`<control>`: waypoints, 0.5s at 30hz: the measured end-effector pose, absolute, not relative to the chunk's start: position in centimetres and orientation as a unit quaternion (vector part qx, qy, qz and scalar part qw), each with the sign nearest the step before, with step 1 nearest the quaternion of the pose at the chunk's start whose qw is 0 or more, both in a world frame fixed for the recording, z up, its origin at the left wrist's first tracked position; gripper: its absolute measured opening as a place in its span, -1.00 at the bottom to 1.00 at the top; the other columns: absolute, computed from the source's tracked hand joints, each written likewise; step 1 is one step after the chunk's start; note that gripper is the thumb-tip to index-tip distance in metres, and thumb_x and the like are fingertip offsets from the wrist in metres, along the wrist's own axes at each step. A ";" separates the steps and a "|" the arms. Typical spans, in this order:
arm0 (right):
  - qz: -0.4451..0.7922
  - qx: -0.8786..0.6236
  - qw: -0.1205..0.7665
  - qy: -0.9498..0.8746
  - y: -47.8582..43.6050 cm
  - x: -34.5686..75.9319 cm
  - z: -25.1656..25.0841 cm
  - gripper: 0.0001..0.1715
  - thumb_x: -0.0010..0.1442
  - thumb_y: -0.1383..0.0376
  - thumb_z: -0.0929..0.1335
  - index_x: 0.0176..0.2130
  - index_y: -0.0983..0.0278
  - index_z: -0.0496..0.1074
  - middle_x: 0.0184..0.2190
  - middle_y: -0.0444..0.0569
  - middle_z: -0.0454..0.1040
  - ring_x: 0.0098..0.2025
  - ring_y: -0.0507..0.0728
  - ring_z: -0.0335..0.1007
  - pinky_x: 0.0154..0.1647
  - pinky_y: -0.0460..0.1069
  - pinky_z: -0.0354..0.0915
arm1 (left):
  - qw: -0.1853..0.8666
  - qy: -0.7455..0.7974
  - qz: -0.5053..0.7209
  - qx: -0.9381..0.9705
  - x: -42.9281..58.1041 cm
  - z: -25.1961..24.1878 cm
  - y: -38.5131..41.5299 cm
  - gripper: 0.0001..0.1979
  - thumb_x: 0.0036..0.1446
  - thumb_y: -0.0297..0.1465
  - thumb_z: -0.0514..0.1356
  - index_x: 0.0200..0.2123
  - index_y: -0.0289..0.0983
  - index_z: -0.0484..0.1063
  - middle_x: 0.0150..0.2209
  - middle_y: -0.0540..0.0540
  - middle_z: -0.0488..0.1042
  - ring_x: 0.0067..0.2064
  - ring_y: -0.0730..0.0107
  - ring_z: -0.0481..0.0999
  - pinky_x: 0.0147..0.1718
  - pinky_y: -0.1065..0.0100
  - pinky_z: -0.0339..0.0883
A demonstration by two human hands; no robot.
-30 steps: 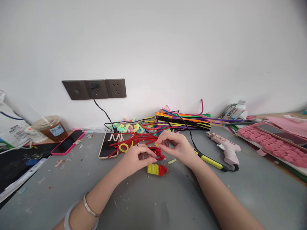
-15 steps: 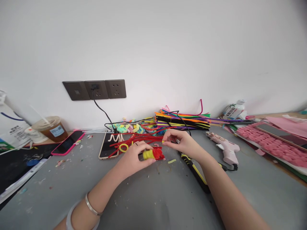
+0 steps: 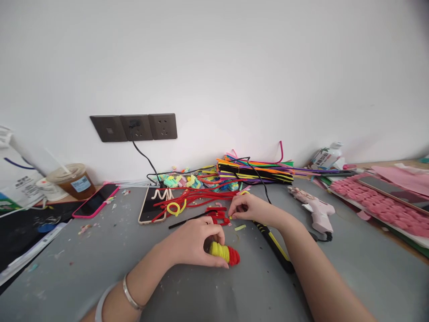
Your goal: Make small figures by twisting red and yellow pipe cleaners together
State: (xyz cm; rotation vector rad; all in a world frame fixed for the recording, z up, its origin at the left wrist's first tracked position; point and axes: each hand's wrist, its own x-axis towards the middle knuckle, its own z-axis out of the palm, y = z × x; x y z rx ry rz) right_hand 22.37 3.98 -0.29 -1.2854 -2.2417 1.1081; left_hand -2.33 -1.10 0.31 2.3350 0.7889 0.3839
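My left hand [image 3: 197,243] is closed around a coil of yellow and red pipe cleaner [image 3: 225,252], low over the grey table. Its yellow part sits nearer my palm, and the red end points right. My right hand [image 3: 246,208] is pinched near the tabletop, with a tiny yellow bit [image 3: 230,218] at the fingertips. Just left of those fingertips lie bent red pipe cleaner pieces [image 3: 219,216]. A thin black rod [image 3: 187,219] lies behind my left hand. The handle of a black and yellow tool [image 3: 273,246] extends below my right wrist.
Long red pipe cleaners [image 3: 197,197] and a yellow loop [image 3: 174,208] lie partly over a phone [image 3: 147,208]. Behind are bundled colored pipe cleaners [image 3: 258,172]. A pink glue gun [image 3: 317,210] rests at right; a drink cup [image 3: 75,179] stands at left.
My left hand has drawn the yellow and red coil toward me and away from the red pieces, which now show. My right hand has moved slightly down, still pinched.
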 end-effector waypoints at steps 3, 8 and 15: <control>0.368 -0.451 0.159 -0.797 4.0 22.4 -0.1 -0.75 0.06 0.20 0.39 -0.35 0.30 0.62 -0.43 -0.03 0.44 -0.44 0.06 0.24 -0.44 -0.06 0.15 | 0.300 0.284 0.155 0.897 -2.3 0.3 -1.0 -0.68 -0.07 -0.14 0.39 -0.31 -0.19 0.46 -0.31 -0.01 0.50 -0.20 0.31 0.42 -0.28 0.40 0.25; 0.307 -0.473 0.242 -0.789 3.6 22.6 0.8 -0.62 0.21 0.10 0.30 -0.31 0.30 0.58 -0.37 0.01 0.52 -0.34 0.12 0.36 -0.33 -0.03 0.23 | 0.245 0.337 0.225 0.881 -2.7 0.1 -0.2 -0.85 0.18 -0.25 0.22 -0.31 -0.20 0.45 -0.31 -0.01 0.54 -0.20 0.32 0.40 -0.22 0.34 0.27; 0.022 -0.639 0.458 -0.618 -0.2 26.0 1.2 -0.62 0.26 0.08 0.20 -0.33 0.26 0.44 -0.44 0.01 0.48 -0.44 0.14 0.31 -0.37 0.00 0.20 | 0.182 0.362 0.255 0.878 -3.3 -1.5 1.1 -0.88 0.23 -0.38 0.15 -0.22 -0.18 0.49 -0.19 -0.05 0.53 -0.12 0.26 0.41 -0.07 0.22 0.29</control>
